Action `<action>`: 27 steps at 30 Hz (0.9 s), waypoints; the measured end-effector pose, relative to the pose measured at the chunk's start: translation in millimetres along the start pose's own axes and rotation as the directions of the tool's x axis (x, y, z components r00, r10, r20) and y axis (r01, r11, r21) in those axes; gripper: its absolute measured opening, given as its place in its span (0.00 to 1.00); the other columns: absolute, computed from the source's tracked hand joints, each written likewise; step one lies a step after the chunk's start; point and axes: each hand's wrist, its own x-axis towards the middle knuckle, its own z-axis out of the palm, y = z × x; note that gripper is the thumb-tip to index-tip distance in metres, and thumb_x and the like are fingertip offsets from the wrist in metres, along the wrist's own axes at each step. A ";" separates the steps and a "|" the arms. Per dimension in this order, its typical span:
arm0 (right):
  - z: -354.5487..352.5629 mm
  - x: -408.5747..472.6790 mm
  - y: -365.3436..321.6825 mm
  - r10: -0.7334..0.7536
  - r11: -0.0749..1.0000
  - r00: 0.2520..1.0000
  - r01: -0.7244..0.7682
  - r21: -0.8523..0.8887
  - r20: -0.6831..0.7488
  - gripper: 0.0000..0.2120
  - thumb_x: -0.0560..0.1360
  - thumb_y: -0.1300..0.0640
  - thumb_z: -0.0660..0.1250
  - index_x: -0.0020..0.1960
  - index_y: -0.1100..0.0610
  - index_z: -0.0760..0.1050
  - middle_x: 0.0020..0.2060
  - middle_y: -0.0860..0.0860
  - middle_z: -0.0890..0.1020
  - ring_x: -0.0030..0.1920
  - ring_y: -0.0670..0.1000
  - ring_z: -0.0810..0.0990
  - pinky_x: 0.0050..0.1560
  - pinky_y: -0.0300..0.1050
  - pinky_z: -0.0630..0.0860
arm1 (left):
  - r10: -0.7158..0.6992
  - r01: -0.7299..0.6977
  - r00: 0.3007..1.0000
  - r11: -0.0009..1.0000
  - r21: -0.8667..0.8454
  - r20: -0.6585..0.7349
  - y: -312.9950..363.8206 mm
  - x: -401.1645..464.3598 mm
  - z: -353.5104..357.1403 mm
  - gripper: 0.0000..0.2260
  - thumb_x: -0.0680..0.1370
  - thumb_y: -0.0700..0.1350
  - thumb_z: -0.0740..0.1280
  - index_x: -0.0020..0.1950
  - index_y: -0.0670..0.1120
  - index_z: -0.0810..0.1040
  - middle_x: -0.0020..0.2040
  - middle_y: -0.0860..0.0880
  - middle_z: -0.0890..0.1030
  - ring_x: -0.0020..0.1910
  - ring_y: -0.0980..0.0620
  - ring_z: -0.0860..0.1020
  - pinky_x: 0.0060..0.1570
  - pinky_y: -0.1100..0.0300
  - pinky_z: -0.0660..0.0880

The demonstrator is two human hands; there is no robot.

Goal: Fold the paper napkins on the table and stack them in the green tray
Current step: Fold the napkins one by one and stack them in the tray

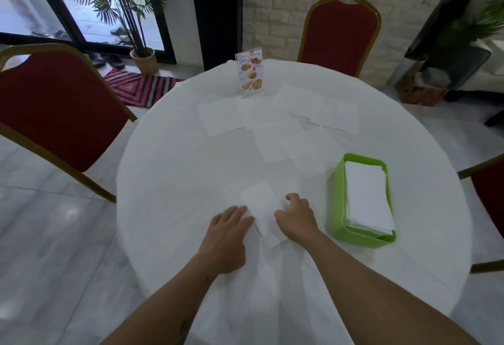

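A folded white paper napkin [263, 209] lies on the white tablecloth near the front edge. My left hand [227, 231] presses flat on its left side with fingers together. My right hand [296, 217] rests on its right edge, fingers curled over the paper. To the right stands the green tray [338, 202], holding a stack of folded napkins [366, 197]. Several unfolded napkins [275, 126] lie spread across the middle and far part of the table.
A menu card stand [250, 73] stands at the far side of the round table [169, 181]. Red chairs stand at the left [54, 104], behind [339, 33] and at the right [488, 189]. A potted palm [143, 58] stands by the window.
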 end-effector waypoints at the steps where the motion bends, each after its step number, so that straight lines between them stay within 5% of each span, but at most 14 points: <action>1: -0.2 2.6 -3.6 0.036 0.997 0.999 -0.039 0.071 0.040 0.26 0.75 0.53 0.63 0.71 0.56 0.65 0.62 0.55 0.73 0.61 0.57 0.74 0.59 0.49 0.72 | 0.014 -0.015 1.000 1.000 0.022 0.027 1.1 0.2 0.1 0.29 0.74 0.43 0.59 0.75 0.53 0.59 0.78 0.50 0.54 0.77 0.48 0.50 0.74 0.52 0.48; 4: -1.1 6.7 -13.1 0.085 0.961 0.981 -0.126 0.246 0.172 0.14 0.75 0.54 0.63 0.59 0.57 0.73 0.50 0.51 0.78 0.49 0.53 0.78 0.50 0.47 0.76 | 0.028 -0.029 0.999 0.999 0.032 0.039 -1.8 -1.1 0.7 0.30 0.74 0.42 0.58 0.76 0.54 0.58 0.79 0.50 0.52 0.78 0.48 0.48 0.75 0.52 0.46; 7: 2.5 6.9 -16.2 0.026 0.964 0.997 -0.045 0.263 0.075 0.02 0.74 0.60 0.61 0.42 0.56 0.71 0.38 0.51 0.77 0.37 0.51 0.74 0.38 0.45 0.70 | 0.051 -0.053 0.997 0.998 0.035 0.052 -5.6 -2.4 -1.2 0.29 0.75 0.41 0.58 0.76 0.54 0.58 0.79 0.50 0.53 0.78 0.49 0.48 0.76 0.52 0.46; 10: 1.4 2.1 -16.4 -0.072 0.986 0.996 0.079 0.147 -0.050 0.11 0.71 0.63 0.60 0.34 0.54 0.62 0.30 0.51 0.67 0.32 0.52 0.65 0.34 0.47 0.60 | 0.026 -0.026 1.000 0.998 -0.059 0.002 -1.7 0.2 -3.3 0.26 0.76 0.42 0.58 0.74 0.53 0.62 0.77 0.51 0.58 0.77 0.50 0.53 0.75 0.52 0.51; 18: -74.8 -21.3 -7.4 -0.202 0.969 0.945 0.231 0.088 -0.259 0.14 0.74 0.64 0.60 0.32 0.56 0.61 0.28 0.52 0.67 0.30 0.52 0.65 0.31 0.46 0.60 | -0.013 -0.050 0.975 0.961 -0.271 -0.223 53.9 29.5 -19.1 0.16 0.78 0.48 0.58 0.66 0.51 0.69 0.66 0.53 0.72 0.63 0.52 0.69 0.64 0.55 0.70; 22: -128.6 -30.0 26.0 -0.077 0.975 0.941 0.140 0.170 -0.330 0.07 0.74 0.65 0.59 0.39 0.61 0.73 0.33 0.52 0.76 0.34 0.52 0.71 0.31 0.44 0.64 | 0.050 -0.132 0.967 0.937 -0.322 -0.249 104.7 54.0 -29.8 0.17 0.77 0.47 0.59 0.67 0.50 0.69 0.66 0.52 0.72 0.63 0.51 0.70 0.63 0.53 0.70; 27: -167.1 -26.0 66.9 0.106 0.957 0.934 -0.002 0.291 -0.342 0.10 0.71 0.67 0.58 0.35 0.56 0.66 0.34 0.51 0.74 0.36 0.53 0.72 0.30 0.41 0.64 | 0.182 -0.227 0.968 0.931 -0.286 -0.175 153.8 74.5 -35.4 0.21 0.76 0.43 0.60 0.69 0.50 0.67 0.68 0.52 0.70 0.65 0.50 0.70 0.65 0.51 0.68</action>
